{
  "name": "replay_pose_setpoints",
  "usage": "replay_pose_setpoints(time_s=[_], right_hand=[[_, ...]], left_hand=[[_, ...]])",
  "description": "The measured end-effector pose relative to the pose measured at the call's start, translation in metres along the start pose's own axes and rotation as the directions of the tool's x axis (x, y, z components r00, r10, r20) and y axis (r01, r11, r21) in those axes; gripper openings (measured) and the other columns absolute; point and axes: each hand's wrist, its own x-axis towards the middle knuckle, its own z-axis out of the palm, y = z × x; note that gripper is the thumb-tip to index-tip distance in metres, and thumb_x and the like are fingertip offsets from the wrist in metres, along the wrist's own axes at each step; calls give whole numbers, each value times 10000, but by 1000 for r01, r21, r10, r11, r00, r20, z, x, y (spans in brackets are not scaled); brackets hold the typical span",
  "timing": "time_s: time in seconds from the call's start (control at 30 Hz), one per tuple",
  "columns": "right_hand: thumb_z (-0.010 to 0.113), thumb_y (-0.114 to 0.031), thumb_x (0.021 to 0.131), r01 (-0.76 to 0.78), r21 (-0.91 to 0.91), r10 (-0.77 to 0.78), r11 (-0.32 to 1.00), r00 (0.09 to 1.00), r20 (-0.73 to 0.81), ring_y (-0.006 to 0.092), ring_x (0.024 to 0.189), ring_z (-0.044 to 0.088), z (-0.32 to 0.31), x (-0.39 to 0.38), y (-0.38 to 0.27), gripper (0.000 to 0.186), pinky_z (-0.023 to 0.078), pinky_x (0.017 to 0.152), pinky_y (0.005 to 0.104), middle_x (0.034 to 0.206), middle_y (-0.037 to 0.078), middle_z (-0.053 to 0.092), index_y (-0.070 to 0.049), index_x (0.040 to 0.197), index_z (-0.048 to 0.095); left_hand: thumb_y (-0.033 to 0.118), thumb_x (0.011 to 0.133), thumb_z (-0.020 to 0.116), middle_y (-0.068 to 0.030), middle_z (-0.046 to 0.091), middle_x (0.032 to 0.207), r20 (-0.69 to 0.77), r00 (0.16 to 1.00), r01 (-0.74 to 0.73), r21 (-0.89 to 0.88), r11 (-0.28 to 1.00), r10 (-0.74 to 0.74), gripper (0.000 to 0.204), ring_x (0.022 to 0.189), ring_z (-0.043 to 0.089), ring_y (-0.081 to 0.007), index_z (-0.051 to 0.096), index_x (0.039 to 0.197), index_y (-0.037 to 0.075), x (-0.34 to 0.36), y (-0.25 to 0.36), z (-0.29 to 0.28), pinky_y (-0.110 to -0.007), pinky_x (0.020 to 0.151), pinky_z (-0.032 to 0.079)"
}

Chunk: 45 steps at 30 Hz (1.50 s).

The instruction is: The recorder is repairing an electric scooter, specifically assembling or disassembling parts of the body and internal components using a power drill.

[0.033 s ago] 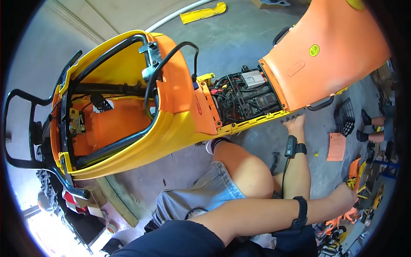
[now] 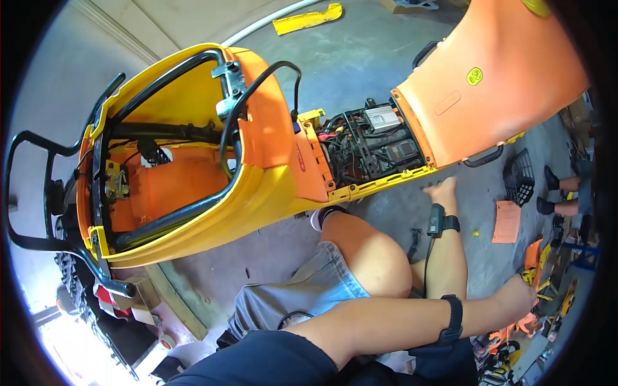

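Note:
Below the yellow side trim (image 2: 380,182) of a large orange and yellow vehicle body (image 2: 264,128), my right hand (image 2: 443,191) is held a little apart from the edge. Its fingers are partly spread and loosely bent, with nothing visible in them. A black device (image 2: 436,220) is strapped to that wrist. My left arm crosses to the right over my knee, and my left hand (image 2: 517,298) is closed beside orange and yellow parts (image 2: 534,264). Its fingers are turned away, so whatever it grips is hidden. Beside the trim, an uncovered bay shows wiring and a silver box (image 2: 382,118).
A black crate (image 2: 519,175) and an orange flat panel (image 2: 507,221) lie on the floor at right, near another person's feet (image 2: 548,193). A yellow strip (image 2: 308,19) lies at the back. A black tubular rack (image 2: 48,193) juts out at left. Cardboard boxes (image 2: 145,296) stand lower left.
My right hand has dropped slightly away from the yellow trim, and its fingers have drawn in a little. My left hand stays in place. The view has shifted very slightly.

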Motion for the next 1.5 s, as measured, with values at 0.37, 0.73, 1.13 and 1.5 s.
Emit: replay_pose_setpoints(time_s=[0.37, 0.73, 1.13, 1.5], right_hand=[[219, -580, 962, -81, 228, -57, 970, 840, 539, 348, 1276, 481, 48, -44, 77, 681, 389, 1059, 546, 1425, 115, 482, -120, 1385, 490], [311, -733, 911, -230, -348, 409, 909, 656, 634, 350, 1312, 412, 19, -114, 156, 850, 324, 1103, 527, 1418, 209, 425, -66, 1432, 384], [596, -491, 923, -216, -551, 554, 806, 602, 575, 332, 1114, 574, 38, -117, 162, 569, 452, 1009, 467, 1210, 196, 589, -40, 1262, 524], [499, -406, 993, -147, -534, 516, 832, 558, 650, 304, 1032, 644, 32, -110, 161, 450, 515, 938, 441, 1160, 171, 639, -36, 1249, 533]], left_hand=[[166, 738, 635, -47, 592, 780, -72, 997, 30, 184, 982, -17, 206, 716, 619, -205, 630, 901, 40, -8, -36, -35, -353, 614, 408], [164, 739, 642, -48, 597, 792, -96, 995, -21, 106, 994, 31, 146, 725, 623, -205, 652, 842, 62, -12, -11, -26, -356, 609, 413], [146, 722, 652, -41, 595, 811, -60, 998, 7, 239, 971, 7, 91, 743, 619, -194, 670, 789, 88, -39, -31, -61, -351, 598, 411], [189, 710, 709, -47, 618, 771, -73, 996, -24, 256, 966, 44, 180, 704, 651, -198, 678, 845, 75, -31, -41, -68, -349, 550, 424]])
